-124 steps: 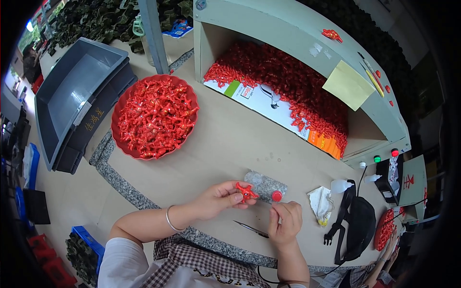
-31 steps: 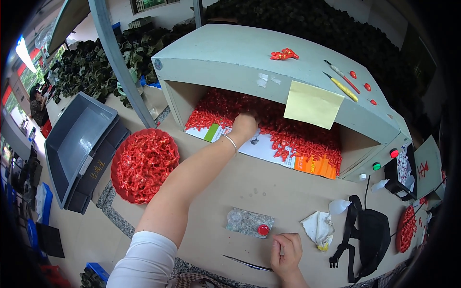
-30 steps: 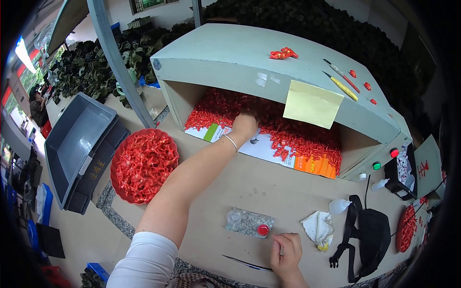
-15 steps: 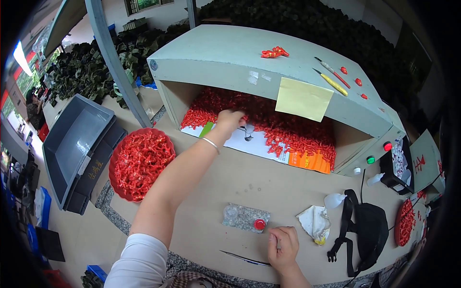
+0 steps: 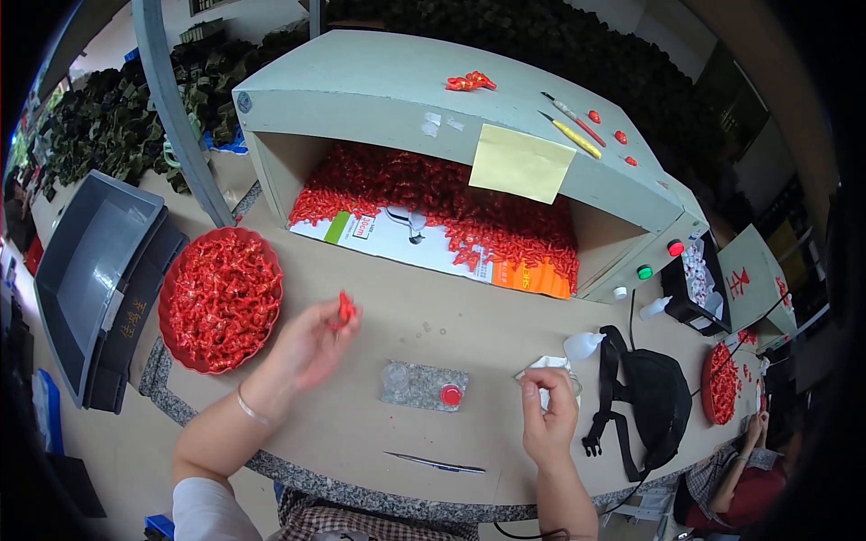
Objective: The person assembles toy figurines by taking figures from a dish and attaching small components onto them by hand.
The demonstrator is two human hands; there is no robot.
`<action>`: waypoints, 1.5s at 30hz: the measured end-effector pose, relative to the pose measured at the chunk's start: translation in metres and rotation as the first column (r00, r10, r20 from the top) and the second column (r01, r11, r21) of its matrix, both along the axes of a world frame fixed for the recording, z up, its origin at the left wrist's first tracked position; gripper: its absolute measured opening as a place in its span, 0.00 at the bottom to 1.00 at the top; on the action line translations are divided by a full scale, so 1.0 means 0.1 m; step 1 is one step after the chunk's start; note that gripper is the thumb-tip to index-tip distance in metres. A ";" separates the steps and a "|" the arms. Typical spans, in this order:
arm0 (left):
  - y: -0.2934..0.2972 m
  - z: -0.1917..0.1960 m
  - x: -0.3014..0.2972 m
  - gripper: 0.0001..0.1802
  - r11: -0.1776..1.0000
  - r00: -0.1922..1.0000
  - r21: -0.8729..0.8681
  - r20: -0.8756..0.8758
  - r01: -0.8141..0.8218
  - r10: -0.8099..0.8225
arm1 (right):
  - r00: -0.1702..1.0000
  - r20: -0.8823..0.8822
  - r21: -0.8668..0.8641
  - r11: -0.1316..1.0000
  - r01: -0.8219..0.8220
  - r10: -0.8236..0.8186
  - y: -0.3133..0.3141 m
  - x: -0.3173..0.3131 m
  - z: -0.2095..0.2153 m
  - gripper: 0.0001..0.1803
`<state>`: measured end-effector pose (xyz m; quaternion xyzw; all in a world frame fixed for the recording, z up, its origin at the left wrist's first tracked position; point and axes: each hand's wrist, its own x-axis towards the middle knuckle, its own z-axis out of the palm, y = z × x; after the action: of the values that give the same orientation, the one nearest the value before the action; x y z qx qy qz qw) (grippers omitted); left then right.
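My left hand (image 5: 308,350) is over the left middle of the table, its fingers closed around a small red plastic piece (image 5: 346,307). Close to its left is a round red basin (image 5: 168,317) heaped with glossy red pieces (image 5: 224,293). My right hand (image 5: 552,413), at the right front, has curled fingers with the thumb against them; whether something small sits in the pinch is hidden. Behind it lies a white cloth (image 5: 548,363). Between the hands rests a speckled grey slab (image 5: 408,386), carrying a round red cap (image 5: 451,395).
A pale green box (image 5: 361,113) at the back shelters a red heap (image 5: 379,185). Grey crates (image 5: 99,279) stand left. A thin pointed metal tool (image 5: 435,463) lies in front. On the right are a white squeeze bottle (image 5: 584,344), black bag (image 5: 654,397) and another person (image 5: 744,478).
My left hand has come out of the box toward the basin side, now with a red piece. My right hand has lifted slightly toward the cloth. The whole view has shifted.
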<state>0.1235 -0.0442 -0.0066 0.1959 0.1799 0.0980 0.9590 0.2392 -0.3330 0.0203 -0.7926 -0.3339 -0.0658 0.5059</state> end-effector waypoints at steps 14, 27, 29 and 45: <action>-0.31 -0.35 -0.48 0.14 0.997 0.991 0.056 -0.125 0.044 -0.037 | 0.777 0.607 -0.443 0.883 0.154 0.168 1.17 1.57 -0.52 0.08; -0.36 -0.37 -0.47 0.12 0.991 0.995 0.101 -0.033 0.092 -0.089 | 0.858 0.508 -0.387 0.911 0.144 0.080 1.01 1.53 -0.42 0.06; -0.35 -0.33 -0.50 0.12 0.989 0.996 0.116 -0.038 0.088 -0.085 | 0.924 0.381 -0.269 0.955 0.122 -0.011 0.89 1.31 -0.25 0.06; -0.42 -0.32 -0.53 0.13 0.940 0.979 0.274 -0.068 0.205 -0.194 | 0.993 0.005 -0.205 0.972 -0.111 0.115 0.09 -0.30 -0.27 0.04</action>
<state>0.0709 -0.0863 -0.0386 0.3485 0.1628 0.0207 0.9229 0.2092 -0.3242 -0.0067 -0.8196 -0.3876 -0.0088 0.4219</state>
